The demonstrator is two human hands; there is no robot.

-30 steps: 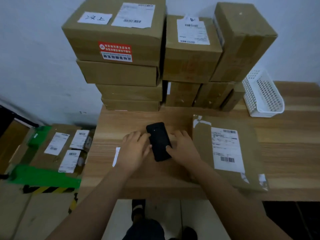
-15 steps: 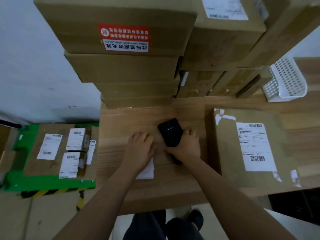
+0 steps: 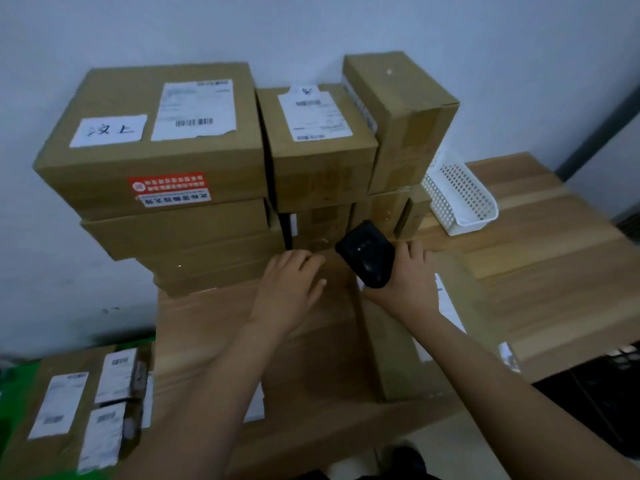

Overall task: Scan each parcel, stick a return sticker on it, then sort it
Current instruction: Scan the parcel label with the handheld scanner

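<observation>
My right hand point(image 3: 410, 284) grips a black handheld scanner point(image 3: 366, 256), raised above the wooden table point(image 3: 554, 271) in front of the box stack. To its left, my left hand point(image 3: 289, 287) hovers palm down with fingers spread, holding nothing. A flat brown parcel point(image 3: 391, 358) lies on the table under my right forearm; its white label point(image 3: 450, 308) is mostly hidden by the arm. A white sticker sheet point(image 3: 255, 407) shows under my left forearm near the table's front edge.
Stacked cardboard boxes point(image 3: 156, 157) fill the back of the table against the wall, several with labels. A white perforated basket point(image 3: 460, 199) leans at the stack's right. Labelled parcels point(image 3: 69, 407) lie on the floor at lower left.
My right hand has lifted the scanner off the table and raised it toward the stack. My left hand let go of it and moved forward. The view has tilted up.
</observation>
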